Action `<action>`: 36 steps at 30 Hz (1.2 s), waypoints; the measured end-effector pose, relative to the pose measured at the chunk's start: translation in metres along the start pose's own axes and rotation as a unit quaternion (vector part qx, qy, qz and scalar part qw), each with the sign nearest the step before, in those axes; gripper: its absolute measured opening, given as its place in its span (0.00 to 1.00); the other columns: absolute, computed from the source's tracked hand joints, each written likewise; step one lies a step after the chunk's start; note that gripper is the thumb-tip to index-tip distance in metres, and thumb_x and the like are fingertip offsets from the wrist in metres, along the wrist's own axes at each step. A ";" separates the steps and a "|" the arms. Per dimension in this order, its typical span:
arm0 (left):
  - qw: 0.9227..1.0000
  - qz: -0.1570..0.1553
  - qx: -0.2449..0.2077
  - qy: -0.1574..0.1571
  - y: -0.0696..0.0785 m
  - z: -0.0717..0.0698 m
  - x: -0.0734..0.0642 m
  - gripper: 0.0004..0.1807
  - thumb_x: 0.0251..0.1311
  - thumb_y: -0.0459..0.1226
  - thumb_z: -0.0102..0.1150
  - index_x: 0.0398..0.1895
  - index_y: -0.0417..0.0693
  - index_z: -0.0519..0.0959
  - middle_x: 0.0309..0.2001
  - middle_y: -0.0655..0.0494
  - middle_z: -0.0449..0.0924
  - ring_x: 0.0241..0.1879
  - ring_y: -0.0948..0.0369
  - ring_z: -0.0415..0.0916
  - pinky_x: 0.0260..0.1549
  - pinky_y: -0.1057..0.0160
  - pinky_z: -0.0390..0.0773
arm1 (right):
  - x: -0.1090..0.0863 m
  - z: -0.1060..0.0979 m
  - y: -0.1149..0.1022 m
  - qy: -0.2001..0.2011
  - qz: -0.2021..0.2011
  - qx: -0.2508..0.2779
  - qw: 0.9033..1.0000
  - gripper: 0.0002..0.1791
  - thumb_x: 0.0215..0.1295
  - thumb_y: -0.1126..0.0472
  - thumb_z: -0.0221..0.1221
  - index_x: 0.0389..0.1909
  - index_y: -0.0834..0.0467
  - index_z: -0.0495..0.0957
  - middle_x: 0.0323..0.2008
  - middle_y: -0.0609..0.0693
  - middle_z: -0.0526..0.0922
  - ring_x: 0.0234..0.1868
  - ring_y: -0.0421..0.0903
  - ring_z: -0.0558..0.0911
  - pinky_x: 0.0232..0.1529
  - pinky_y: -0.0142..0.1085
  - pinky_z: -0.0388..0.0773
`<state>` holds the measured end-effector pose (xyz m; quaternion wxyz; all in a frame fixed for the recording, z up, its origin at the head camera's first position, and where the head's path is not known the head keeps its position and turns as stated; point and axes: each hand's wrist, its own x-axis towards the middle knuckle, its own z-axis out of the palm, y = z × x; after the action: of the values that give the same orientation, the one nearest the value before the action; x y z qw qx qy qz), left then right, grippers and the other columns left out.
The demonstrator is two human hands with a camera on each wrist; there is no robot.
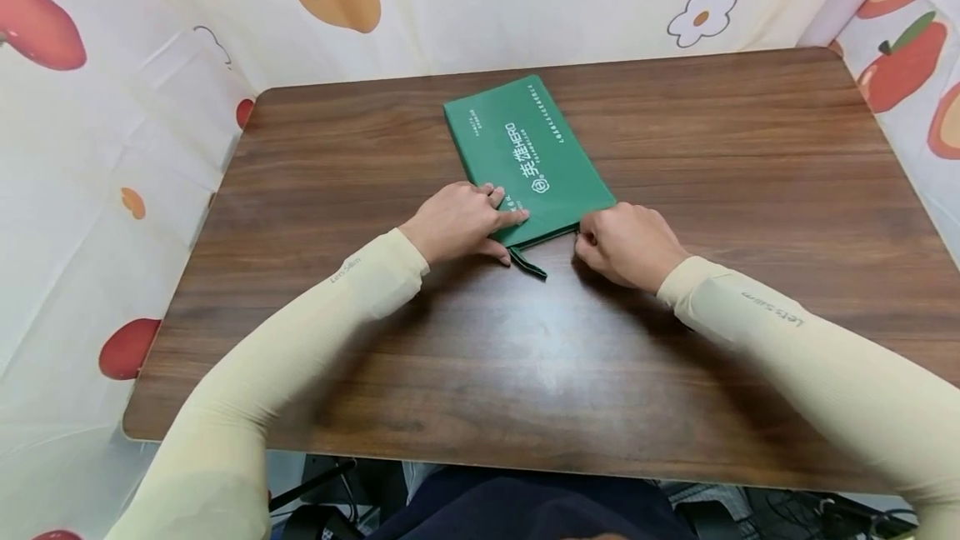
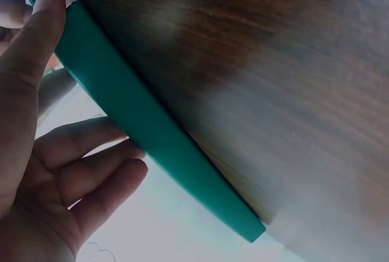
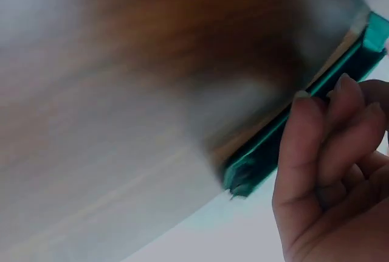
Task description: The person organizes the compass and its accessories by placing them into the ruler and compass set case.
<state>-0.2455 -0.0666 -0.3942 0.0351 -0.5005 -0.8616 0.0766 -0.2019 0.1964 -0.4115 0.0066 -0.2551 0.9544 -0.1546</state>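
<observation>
A flat green box with white lettering lies at an angle on the brown table. My left hand rests on its near left corner, the index finger extended over the cover and the thumb beside the near edge. In the left wrist view, several fingertips touch the long green side. A short dark green ribbon hangs from the near edge by that thumb. My right hand, fingers curled, pinches at the near right corner. The right wrist view shows a dark, recessed-looking edge; the exact pinched part is hidden.
The wooden table reaches a printed curtain at the back and both sides. Below the front edge are the person's dark clothing and several cables.
</observation>
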 end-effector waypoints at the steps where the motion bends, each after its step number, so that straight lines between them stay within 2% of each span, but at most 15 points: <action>1: 1.000 0.001 0.000 0.002 0.000 0.000 0.000 0.37 0.55 0.64 0.63 0.65 0.58 0.79 0.41 0.45 0.80 0.41 0.50 0.79 0.33 0.55 0.80 | 0.002 0.000 -0.003 -0.005 -0.003 0.002 1.000 0.14 0.61 0.62 0.56 0.16 0.50 0.75 0.13 0.44 0.70 0.18 0.46 0.72 0.19 0.46 0.72; 7: 1.000 0.005 -0.001 0.009 -0.001 0.001 -0.002 0.37 0.55 0.64 0.63 0.64 0.57 0.79 0.45 0.42 0.82 0.45 0.48 0.80 0.36 0.54 0.81 | 0.015 0.004 -0.025 -0.040 -0.024 0.017 0.999 0.14 0.61 0.62 0.57 0.16 0.50 0.76 0.13 0.43 0.71 0.19 0.44 0.72 0.20 0.42 0.72; 11: 1.000 0.008 -0.005 0.014 -0.001 0.001 -0.002 0.37 0.54 0.64 0.63 0.64 0.57 0.80 0.42 0.44 0.81 0.42 0.49 0.80 0.36 0.55 0.81 | 0.025 0.009 -0.043 -0.051 -0.051 0.033 0.997 0.15 0.61 0.62 0.59 0.14 0.50 0.75 0.13 0.43 0.70 0.18 0.43 0.71 0.19 0.40 0.71; 15: 1.000 0.007 -0.007 0.019 0.000 0.001 -0.002 0.36 0.54 0.63 0.65 0.63 0.57 0.80 0.43 0.44 0.82 0.41 0.50 0.80 0.34 0.56 0.81 | 0.032 0.014 -0.057 -0.058 -0.072 0.042 0.995 0.16 0.61 0.62 0.60 0.14 0.50 0.75 0.12 0.42 0.70 0.18 0.43 0.72 0.21 0.40 0.72; 21: 1.000 0.004 -0.012 0.022 -0.001 0.003 -0.005 0.36 0.55 0.62 0.65 0.64 0.55 0.79 0.48 0.43 0.82 0.45 0.50 0.80 0.36 0.57 0.81 | 0.034 0.013 -0.060 -0.083 -0.065 0.036 0.994 0.17 0.66 0.61 0.60 0.15 0.49 0.76 0.12 0.42 0.71 0.18 0.42 0.73 0.21 0.39 0.72; 24: 0.999 -0.005 -0.042 0.031 -0.003 0.003 -0.009 0.37 0.54 0.63 0.65 0.62 0.52 0.80 0.50 0.44 0.81 0.47 0.50 0.80 0.38 0.55 0.81 | 0.033 0.009 -0.058 -0.104 -0.056 0.039 0.992 0.17 0.69 0.57 0.59 0.18 0.49 0.78 0.13 0.42 0.72 0.19 0.42 0.73 0.22 0.38 0.71; 26: 0.996 -0.021 -0.072 0.037 -0.005 0.003 -0.012 0.38 0.53 0.64 0.65 0.61 0.50 0.81 0.53 0.44 0.81 0.51 0.51 0.80 0.42 0.54 0.82 | 0.033 0.005 -0.056 -0.105 -0.049 0.042 0.992 0.17 0.70 0.55 0.58 0.18 0.48 0.78 0.14 0.42 0.72 0.20 0.42 0.73 0.22 0.39 0.71; 28: 0.994 -0.038 -0.095 0.042 -0.006 0.003 -0.015 0.39 0.53 0.65 0.65 0.61 0.50 0.81 0.57 0.44 0.81 0.56 0.52 0.79 0.47 0.53 0.81 | 0.033 -0.001 -0.052 -0.091 -0.042 0.040 0.994 0.16 0.70 0.54 0.57 0.20 0.47 0.79 0.15 0.41 0.73 0.20 0.42 0.73 0.23 0.39 0.71; 30: 0.992 -0.050 -0.105 0.044 -0.006 0.003 -0.017 0.39 0.54 0.65 0.64 0.61 0.49 0.81 0.61 0.44 0.79 0.60 0.52 0.76 0.51 0.53 0.80 | 0.034 -0.007 -0.047 -0.058 -0.037 0.029 0.997 0.14 0.69 0.55 0.56 0.22 0.48 0.81 0.17 0.41 0.75 0.22 0.42 0.73 0.23 0.41 0.72; 33: 0.993 -0.054 -0.094 0.052 -0.003 0.006 -0.017 0.38 0.59 0.65 0.60 0.62 0.48 0.81 0.62 0.43 0.78 0.62 0.51 0.75 0.53 0.52 0.79 | 0.036 -0.014 -0.031 0.004 -0.025 -0.001 1.000 0.10 0.68 0.56 0.55 0.31 0.52 0.84 0.25 0.46 0.80 0.25 0.46 0.76 0.23 0.46 0.76; 36: 0.995 -0.050 -0.065 0.064 0.002 0.008 -0.016 0.38 0.62 0.65 0.57 0.61 0.46 0.81 0.59 0.43 0.80 0.60 0.50 0.77 0.51 0.53 0.80 | 0.040 -0.020 -0.009 0.039 0.014 -0.026 0.999 0.14 0.68 0.56 0.54 0.43 0.58 0.84 0.37 0.54 0.81 0.34 0.53 0.80 0.29 0.54 0.79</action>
<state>-0.2368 -0.0801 -0.4024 0.0615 -0.4623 -0.8845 -0.0136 -0.2343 0.1754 -0.3871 -0.0349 -0.2355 0.9612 -0.1396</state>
